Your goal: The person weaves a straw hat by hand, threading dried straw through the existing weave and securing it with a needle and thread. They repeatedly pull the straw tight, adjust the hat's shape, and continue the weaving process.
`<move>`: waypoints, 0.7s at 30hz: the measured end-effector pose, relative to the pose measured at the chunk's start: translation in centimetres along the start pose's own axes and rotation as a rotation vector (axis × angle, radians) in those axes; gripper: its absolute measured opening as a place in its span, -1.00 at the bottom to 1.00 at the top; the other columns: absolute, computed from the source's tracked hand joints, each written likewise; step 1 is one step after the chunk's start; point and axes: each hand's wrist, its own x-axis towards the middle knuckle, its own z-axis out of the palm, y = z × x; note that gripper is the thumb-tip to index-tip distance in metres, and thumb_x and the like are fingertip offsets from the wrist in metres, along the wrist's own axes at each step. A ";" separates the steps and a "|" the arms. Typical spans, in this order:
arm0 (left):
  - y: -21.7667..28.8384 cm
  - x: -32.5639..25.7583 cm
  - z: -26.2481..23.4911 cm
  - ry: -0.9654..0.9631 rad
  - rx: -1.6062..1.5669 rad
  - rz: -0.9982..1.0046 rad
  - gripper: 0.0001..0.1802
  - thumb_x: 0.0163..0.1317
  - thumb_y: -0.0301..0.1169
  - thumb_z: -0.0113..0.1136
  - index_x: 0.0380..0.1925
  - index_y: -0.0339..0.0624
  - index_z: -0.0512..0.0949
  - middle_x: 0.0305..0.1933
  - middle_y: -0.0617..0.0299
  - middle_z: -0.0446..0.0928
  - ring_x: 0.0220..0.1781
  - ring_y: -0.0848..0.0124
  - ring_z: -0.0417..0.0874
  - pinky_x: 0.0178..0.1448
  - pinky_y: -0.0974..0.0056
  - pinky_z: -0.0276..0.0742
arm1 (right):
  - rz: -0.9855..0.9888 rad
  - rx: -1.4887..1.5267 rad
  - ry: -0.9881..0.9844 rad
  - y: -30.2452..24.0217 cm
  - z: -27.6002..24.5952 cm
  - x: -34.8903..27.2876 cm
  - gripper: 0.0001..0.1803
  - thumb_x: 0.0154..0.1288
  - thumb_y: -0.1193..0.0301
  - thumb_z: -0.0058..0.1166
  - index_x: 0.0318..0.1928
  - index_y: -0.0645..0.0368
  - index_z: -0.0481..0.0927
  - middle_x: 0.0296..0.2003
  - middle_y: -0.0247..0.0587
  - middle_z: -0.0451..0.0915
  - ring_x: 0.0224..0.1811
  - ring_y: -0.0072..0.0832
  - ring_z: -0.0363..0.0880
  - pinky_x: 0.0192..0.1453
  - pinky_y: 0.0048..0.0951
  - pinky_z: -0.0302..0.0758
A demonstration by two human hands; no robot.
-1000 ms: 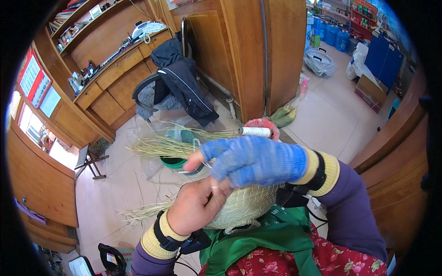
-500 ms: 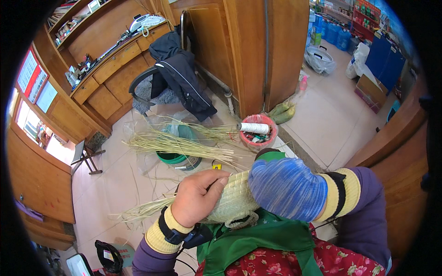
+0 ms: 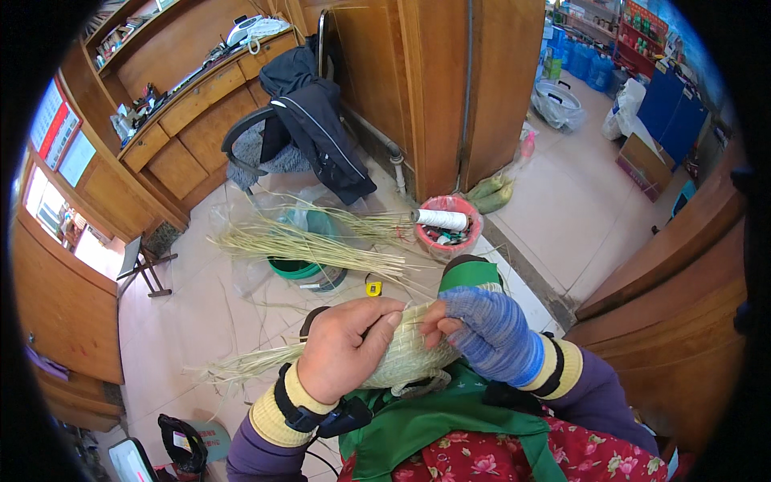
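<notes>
A pale green woven straw piece (image 3: 405,353), rounded in shape, rests on my lap over a green apron (image 3: 401,422). My left hand (image 3: 341,345) is bare and closed, thumb against bent fingers, gripping the weave's upper left edge. My right hand (image 3: 494,333) wears a blue knitted glove with bare fingertips. Its fingers are pinched together just above the weave's right side, where a thin strand seems to run toward the left hand. Loose straw ends (image 3: 249,363) spread leftward from beneath my left hand.
Ahead, a bundle of long straw (image 3: 321,251) lies across a green bucket (image 3: 293,265). A white thread spool (image 3: 440,219) sits on a red tub (image 3: 431,251) of small items. A yellow tape measure (image 3: 373,287) lies on the floor. A chair with a dark jacket (image 3: 321,136) stands behind.
My right hand has turned and come down toward the weave, bringing its fingertips into view beside my left fingers. My left hand keeps its grip in nearly the same place.
</notes>
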 end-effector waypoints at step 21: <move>-0.2 0.1 0.6 0.050 0.093 0.114 -0.82 0.31 -0.54 0.21 -0.12 -0.32 0.67 -0.28 0.02 0.69 -0.28 0.21 0.71 -0.15 0.26 0.58 | -0.307 -0.795 0.062 0.1 2.0 1.9 -0.69 0.17 0.47 0.21 -0.04 0.17 0.58 -0.15 -0.11 0.60 -0.17 -0.16 0.66 -0.16 -0.23 0.60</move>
